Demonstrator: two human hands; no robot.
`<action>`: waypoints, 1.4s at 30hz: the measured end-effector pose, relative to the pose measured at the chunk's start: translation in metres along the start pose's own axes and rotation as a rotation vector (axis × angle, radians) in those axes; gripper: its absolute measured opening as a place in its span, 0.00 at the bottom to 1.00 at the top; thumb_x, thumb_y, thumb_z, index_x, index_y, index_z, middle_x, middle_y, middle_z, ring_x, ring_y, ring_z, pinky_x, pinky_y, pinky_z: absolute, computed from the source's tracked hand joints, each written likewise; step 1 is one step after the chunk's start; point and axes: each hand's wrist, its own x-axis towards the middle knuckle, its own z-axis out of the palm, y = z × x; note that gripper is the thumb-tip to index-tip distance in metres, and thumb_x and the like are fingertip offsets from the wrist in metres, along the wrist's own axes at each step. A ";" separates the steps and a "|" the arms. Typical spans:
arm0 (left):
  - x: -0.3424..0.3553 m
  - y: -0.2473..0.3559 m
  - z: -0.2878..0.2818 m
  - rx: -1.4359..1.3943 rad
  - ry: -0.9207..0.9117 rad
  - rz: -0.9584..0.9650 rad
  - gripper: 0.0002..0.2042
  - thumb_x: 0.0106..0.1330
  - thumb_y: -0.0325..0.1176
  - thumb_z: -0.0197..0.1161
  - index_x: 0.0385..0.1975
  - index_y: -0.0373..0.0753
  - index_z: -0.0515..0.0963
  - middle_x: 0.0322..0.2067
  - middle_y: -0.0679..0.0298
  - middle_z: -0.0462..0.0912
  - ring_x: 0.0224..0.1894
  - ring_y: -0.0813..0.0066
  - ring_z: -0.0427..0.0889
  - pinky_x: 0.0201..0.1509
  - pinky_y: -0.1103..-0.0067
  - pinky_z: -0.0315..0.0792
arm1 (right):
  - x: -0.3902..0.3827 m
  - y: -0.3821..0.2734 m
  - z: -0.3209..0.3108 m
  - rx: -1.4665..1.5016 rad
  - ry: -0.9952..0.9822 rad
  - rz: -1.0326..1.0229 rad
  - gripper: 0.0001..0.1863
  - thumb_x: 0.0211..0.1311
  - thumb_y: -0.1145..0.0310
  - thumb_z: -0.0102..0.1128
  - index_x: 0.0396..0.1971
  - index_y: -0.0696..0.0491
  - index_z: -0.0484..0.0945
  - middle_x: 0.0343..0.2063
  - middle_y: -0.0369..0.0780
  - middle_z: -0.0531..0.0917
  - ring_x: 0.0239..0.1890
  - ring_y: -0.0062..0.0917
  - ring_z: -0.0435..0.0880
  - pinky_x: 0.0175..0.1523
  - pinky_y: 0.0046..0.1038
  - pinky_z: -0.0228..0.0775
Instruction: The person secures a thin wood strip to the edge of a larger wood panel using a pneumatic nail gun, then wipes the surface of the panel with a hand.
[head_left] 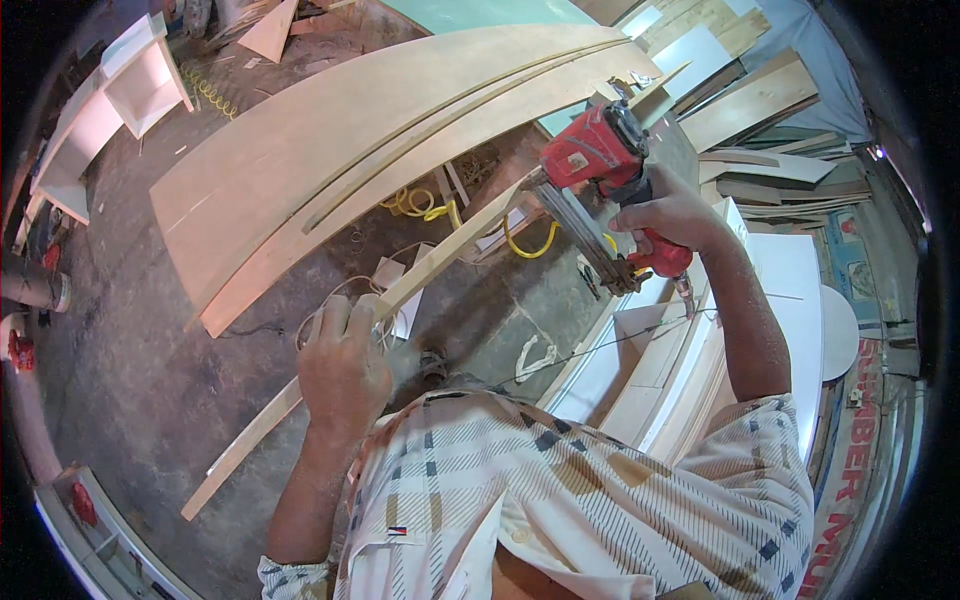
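Observation:
In my right hand (672,212) is a red pneumatic nail gun (592,148), my fingers wrapped round its grip. Its nose meets or overlaps the far end of a long narrow wooden strip (450,248); whether they touch, I cannot tell. An air fitting at the bottom of the grip joins a thin dark hose. My left hand (345,368) is closed over the strip near its middle, the fingers bent across it. The strip slants from the lower left up toward the nail gun, and its near end (235,455) hangs over the floor.
A large plywood sheet (330,120) with two thin strips on it lies ahead. White cabinet parts (640,350) stand at my right, beside stacked boards (780,180). A yellow hose (530,245) coils on the grey floor (260,370). White box units (140,80) stand far left.

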 end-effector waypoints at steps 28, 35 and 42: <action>0.122 0.063 0.112 -0.011 -0.052 0.123 0.10 0.60 0.31 0.69 0.35 0.34 0.77 0.35 0.47 0.83 0.39 0.45 0.87 0.43 0.57 0.81 | 0.005 0.004 -0.011 -0.077 -0.136 0.024 0.17 0.48 0.72 0.74 0.39 0.61 0.83 0.22 0.38 0.85 0.19 0.21 0.83 0.31 0.25 0.74; 0.119 0.061 0.116 -0.033 -0.055 0.139 0.08 0.58 0.27 0.67 0.35 0.34 0.77 0.36 0.47 0.83 0.40 0.46 0.87 0.43 0.57 0.81 | 0.001 0.001 -0.003 0.086 -0.136 0.099 0.18 0.48 0.77 0.71 0.41 0.65 0.79 0.21 0.40 0.84 0.15 0.24 0.81 0.22 0.27 0.73; 0.117 0.060 0.117 -0.059 -0.006 0.132 0.07 0.57 0.25 0.65 0.34 0.34 0.77 0.34 0.48 0.83 0.38 0.45 0.86 0.43 0.57 0.80 | 0.007 -0.014 -0.005 0.045 -0.169 0.065 0.10 0.49 0.77 0.67 0.32 0.64 0.80 0.17 0.40 0.82 0.16 0.24 0.82 0.23 0.28 0.74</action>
